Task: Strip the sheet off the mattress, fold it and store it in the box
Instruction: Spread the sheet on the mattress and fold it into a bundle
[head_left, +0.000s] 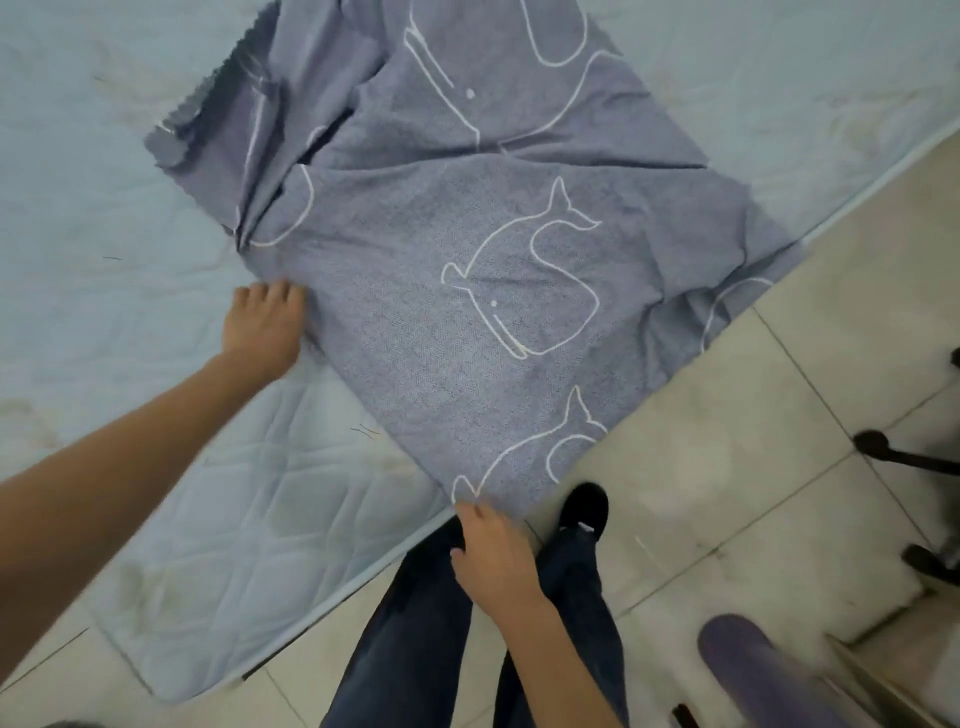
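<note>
Your sheet (467, 312), grey-blue with white whale outlines, lies rumpled and partly doubled over on the pale quilted mattress (104, 208), running from the top centre of the frame down to the lower centre, its right side hanging over the mattress edge onto the tiled floor (727, 467). Your left hand (262, 327), centre left, rests on the sheet's left edge with fingers close together; whether they grip the cloth cannot be told. Your right hand (493, 551), lower centre, pinches the sheet's nearest corner in curled fingers.
</note>
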